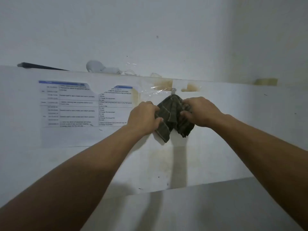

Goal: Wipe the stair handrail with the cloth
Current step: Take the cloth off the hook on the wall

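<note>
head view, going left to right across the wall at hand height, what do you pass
printed sheet → left hand → cloth hanging from a hook → right hand → bare wall

On the ledge (216, 80) above me lie a black flat object (40, 66), a white device (101, 68) and its thin cord (129, 72).

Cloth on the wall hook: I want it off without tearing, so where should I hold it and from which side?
Grip the cloth just under the hook, where it bunches to a peak, coming from the front and lifting up. Both hands, left and right, now clutch its sides lower down.
</note>
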The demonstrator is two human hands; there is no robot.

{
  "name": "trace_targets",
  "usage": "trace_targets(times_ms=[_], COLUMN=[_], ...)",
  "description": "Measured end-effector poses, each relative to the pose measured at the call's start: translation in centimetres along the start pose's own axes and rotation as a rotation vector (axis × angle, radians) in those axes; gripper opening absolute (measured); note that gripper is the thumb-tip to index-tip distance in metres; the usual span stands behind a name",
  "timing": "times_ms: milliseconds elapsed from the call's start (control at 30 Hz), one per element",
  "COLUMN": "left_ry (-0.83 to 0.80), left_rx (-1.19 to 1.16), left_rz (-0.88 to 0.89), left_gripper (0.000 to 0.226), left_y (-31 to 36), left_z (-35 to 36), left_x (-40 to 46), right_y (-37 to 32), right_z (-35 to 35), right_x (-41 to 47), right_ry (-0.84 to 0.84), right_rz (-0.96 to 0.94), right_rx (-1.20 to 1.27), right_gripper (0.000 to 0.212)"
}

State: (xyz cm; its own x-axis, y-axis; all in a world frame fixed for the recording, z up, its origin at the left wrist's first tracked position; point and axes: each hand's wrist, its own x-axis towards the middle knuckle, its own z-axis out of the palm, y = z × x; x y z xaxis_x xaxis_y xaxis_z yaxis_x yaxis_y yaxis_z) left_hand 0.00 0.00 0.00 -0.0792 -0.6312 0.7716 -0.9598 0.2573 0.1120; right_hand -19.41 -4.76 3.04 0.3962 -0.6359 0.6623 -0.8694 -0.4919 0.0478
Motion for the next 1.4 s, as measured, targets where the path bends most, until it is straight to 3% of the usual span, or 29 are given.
trace_targets(times_ms=[367, 633, 800, 900, 1133, 1400], left_ry=[0.196, 0.173, 0.320, 0.392, 0.312, 0.251], left_rx=[0.123, 0.020, -0.044, -0.073, -0.061, 0.101], left_rz=[-0.170, -0.339, -0.348, -0.326, -0.300, -0.501], left_gripper=[0.023, 0.009, 0.006, 0.006, 0.004, 0.005], left_y=[1.4, 1.8, 2.2, 1.7, -1.8, -8.8], left_z=[3.4, 2.9, 0.2, -1.7, -7.2, -16.1], left_x=[3.2, 3.8, 4.0, 3.4, -2.1, -14.1], right_y=[2.8, 3.4, 2.8, 1.9, -4.1, -17.9], right_z=[2.9, 3.8, 1.7, 0.0, -2.0, 1.0], right_x=[3.4, 4.7, 4.7, 4.7, 2.7, 1.4], right_ry=[0.169, 0.196, 0.430, 0.483, 0.327, 0.146], right_rz=[0.035, 0.109, 0.108, 0.043, -0.202, -0.415], right_rx=[0.087, 0.163, 0.213, 0.218, 0.313, 0.465], right_gripper=[0.020, 0.016, 0.015, 0.014, 0.014, 0.012])
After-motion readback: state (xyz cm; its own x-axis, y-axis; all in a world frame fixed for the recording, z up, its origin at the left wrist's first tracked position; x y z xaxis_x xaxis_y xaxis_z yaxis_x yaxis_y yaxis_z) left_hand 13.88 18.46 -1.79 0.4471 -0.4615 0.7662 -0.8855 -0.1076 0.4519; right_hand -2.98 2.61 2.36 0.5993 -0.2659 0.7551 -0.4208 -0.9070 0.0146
